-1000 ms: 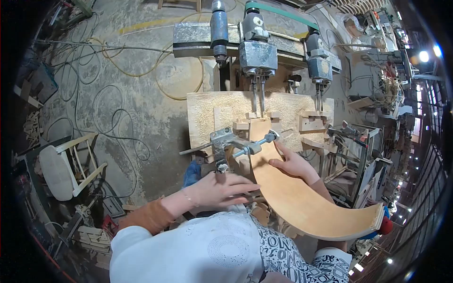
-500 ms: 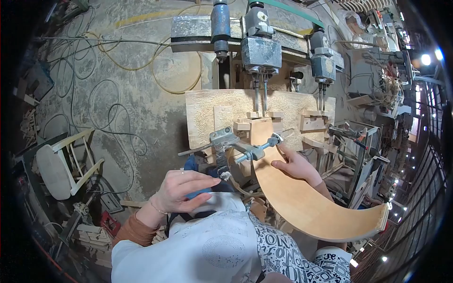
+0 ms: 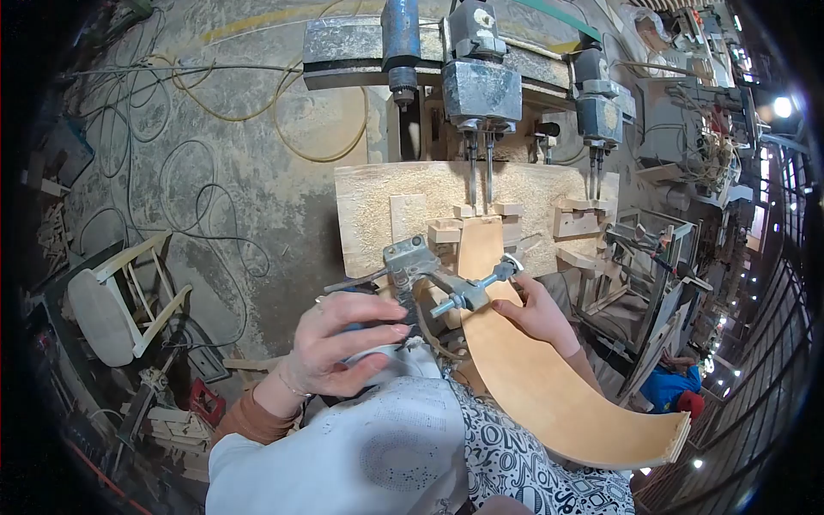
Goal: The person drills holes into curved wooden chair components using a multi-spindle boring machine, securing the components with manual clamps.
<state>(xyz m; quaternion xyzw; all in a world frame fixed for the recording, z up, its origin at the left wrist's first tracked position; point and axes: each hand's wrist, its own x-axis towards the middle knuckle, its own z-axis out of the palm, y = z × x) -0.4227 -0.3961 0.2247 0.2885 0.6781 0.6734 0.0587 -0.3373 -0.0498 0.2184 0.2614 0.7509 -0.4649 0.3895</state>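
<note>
A long curved plywood panel [image 3: 558, 390] slopes from wooden blocks on the drilling machine's board down toward my lap. My right hand [image 3: 547, 319] grips the panel's right edge, thumb on top and the other fingers partly hidden beyond the edge. A metal clamp [image 3: 463, 293] with a threaded bolt crosses over the panel, close to that thumb. Empty, with fingers apart, my left hand [image 3: 348, 342] hovers left of the panel, by the clamp's dark post. The panel's narrow end lies under twin drill bits [image 3: 481, 167].
Blue and grey drill heads [image 3: 482, 90] hang over a sawdust-covered board [image 3: 369, 206]. A pale wooden chair frame [image 3: 107, 313] lies left, near hoses on the floor. A person in blue [image 3: 669, 386] is at the far right.
My left hand has moved up and right toward the clamp, its fingers spreading. The panel's wide end has shifted slightly down and left, with my right hand still on it.
</note>
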